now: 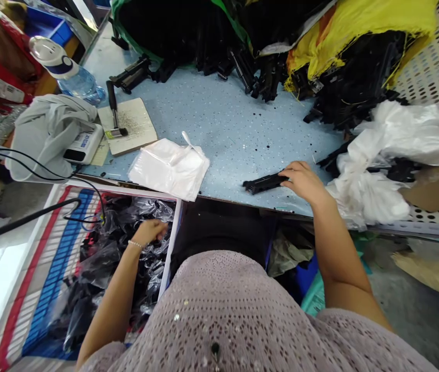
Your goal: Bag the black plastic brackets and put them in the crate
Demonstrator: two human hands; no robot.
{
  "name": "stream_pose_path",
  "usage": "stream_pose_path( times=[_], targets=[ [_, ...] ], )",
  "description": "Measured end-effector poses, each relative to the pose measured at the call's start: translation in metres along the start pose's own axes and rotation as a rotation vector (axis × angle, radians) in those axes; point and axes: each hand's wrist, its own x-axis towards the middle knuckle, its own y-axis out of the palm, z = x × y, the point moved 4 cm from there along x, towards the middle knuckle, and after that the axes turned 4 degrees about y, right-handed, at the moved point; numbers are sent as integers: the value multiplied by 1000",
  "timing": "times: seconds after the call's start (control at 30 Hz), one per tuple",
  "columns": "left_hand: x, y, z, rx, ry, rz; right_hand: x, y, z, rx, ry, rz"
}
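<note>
Over one box (170, 249) of bagged black parts (95, 274), the left hand (150, 232) is curling its fingers, and I cannot tell if they are holding something. One stack of white bags (171, 168) is lying on the counter (227, 124); to its right, near the front edge, the right hand (303, 182) is gripping one black part (264, 183) with its fingers.
</note>
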Motion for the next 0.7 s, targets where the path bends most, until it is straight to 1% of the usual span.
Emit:
stream_pose_path(
  times=[0.03, 0.07, 0.1, 0.13, 0.17, 0.2, 0.23, 0.27, 0.3, 0.37, 0.4, 0.43, 0.5, 0.57, 0.63, 0.7],
  targets=[
    [12, -6, -15, 33, 63, -79, -2, 2, 8, 44, -28, 7],
    [24, -11, -36, 88, 153, -183, -3, 5, 16, 91, -43, 26],
    [35, -17, -59, 174, 277, -330, -4, 8, 23, 136, -40, 56],
    [45, -20, -82, 274, 371, -453, -4, 13, 29, 179, -19, 89],
    [56, -21, -101, 371, 417, -520, -5, 18, 35, 220, 17, 115],
    [66, -21, -116, 444, 427, -549, -5, 23, 40, 269, 61, 132],
    [76, -21, -125, 478, 410, -542, -5, 27, 45, 338, 105, 132],
    [85, -23, -129, 464, 384, -520, -5, 32, 50, 439, 143, 113],
    [92, -26, -128, 403, 357, -498, -4, 36, 56, 577, 171, 83],
    [102, -36, -116, 194, 317, -462, -1, 44, 75, 944, 188, 61],
    [105, -40, -108, 78, 298, -446, 1, 47, 88, 1144, 177, 86],
    [107, -43, -100, -28, 277, -426, 4, 49, 105, 1337, 155, 138],
    [111, -46, -89, -180, 248, -392, 11, 50, 144, 1661, 87, 305],
    [112, -44, -85, -253, 250, -383, 22, 47, 184, 1894, 13, 464],
    [109, -43, -88, -257, 286, -402, 35, 48, 217, 2031, -29, 574],
    [101, -43, -94, -203, 348, -474, 49, 56, 239, 2068, 4, 630]
  ],
)
